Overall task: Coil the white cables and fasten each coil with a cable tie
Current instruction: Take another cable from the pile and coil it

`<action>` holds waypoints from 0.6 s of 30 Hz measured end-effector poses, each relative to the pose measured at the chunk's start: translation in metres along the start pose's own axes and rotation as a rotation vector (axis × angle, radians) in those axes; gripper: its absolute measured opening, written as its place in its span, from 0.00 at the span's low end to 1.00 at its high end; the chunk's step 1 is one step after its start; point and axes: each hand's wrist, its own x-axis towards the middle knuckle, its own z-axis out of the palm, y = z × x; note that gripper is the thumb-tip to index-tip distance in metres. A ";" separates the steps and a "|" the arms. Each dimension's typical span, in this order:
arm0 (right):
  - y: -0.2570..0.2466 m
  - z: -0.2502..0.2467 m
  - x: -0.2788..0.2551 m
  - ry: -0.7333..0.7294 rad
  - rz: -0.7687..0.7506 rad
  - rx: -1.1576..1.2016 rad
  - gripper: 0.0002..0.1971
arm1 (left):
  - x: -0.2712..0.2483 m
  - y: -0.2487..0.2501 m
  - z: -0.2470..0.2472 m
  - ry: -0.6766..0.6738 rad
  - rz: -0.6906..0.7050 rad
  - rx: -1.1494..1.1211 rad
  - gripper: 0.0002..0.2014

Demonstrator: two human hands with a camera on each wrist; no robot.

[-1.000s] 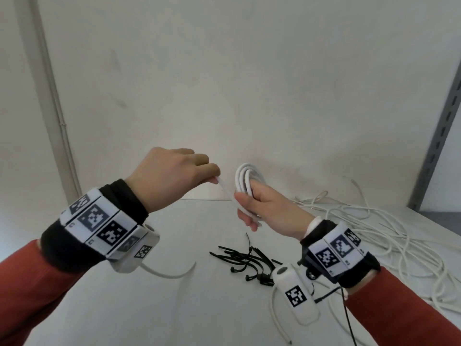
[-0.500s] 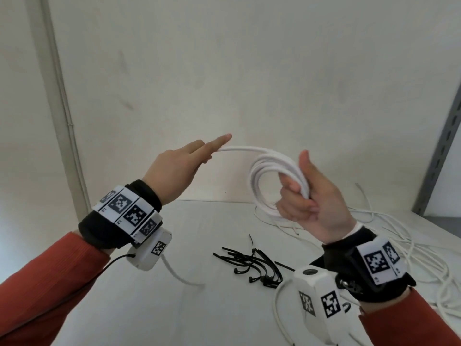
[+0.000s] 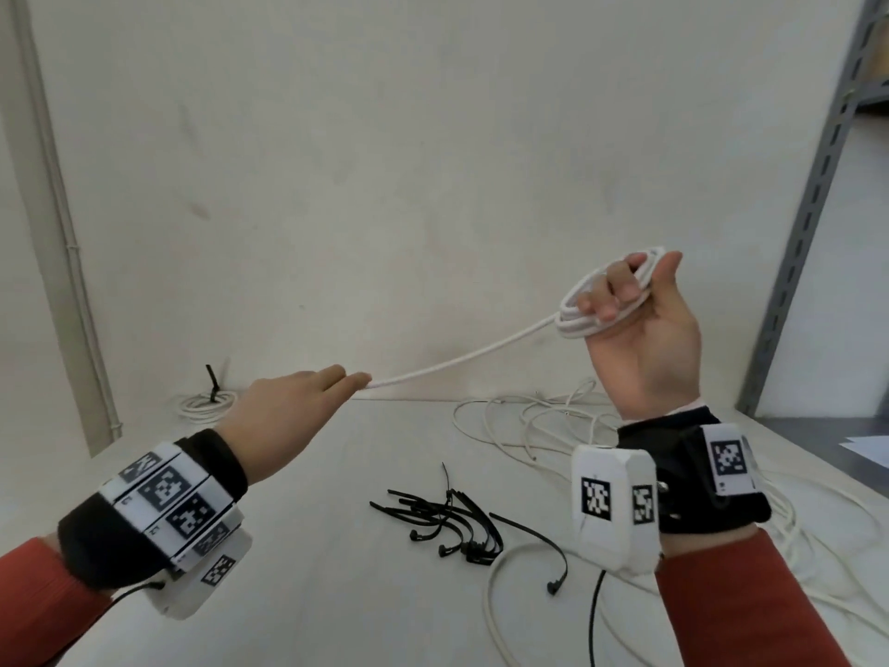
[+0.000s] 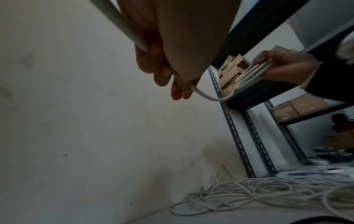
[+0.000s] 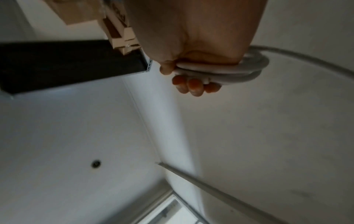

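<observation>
My right hand is raised palm toward me and grips a small coil of white cable, fingers curled through its loops. One strand of that cable runs down and left to my left hand, which pinches it at the fingertips. Black cable ties lie in a loose pile on the table between my wrists. A tangle of loose white cable lies at the back right of the table. A finished coil with a black tie lies at the back left.
The white table meets a pale wall at the back. A grey metal shelf upright stands at the right, with cardboard boxes on its shelves. White paper lies on the right surface.
My right hand has risen and turned palm toward me with the coil. My left hand has dropped down and left, drawing a strand of cable out straight between the hands.
</observation>
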 end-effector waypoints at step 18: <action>0.081 -0.022 -0.040 -0.433 0.273 -1.393 0.06 | 0.027 -0.001 -0.106 0.058 0.217 0.122 0.11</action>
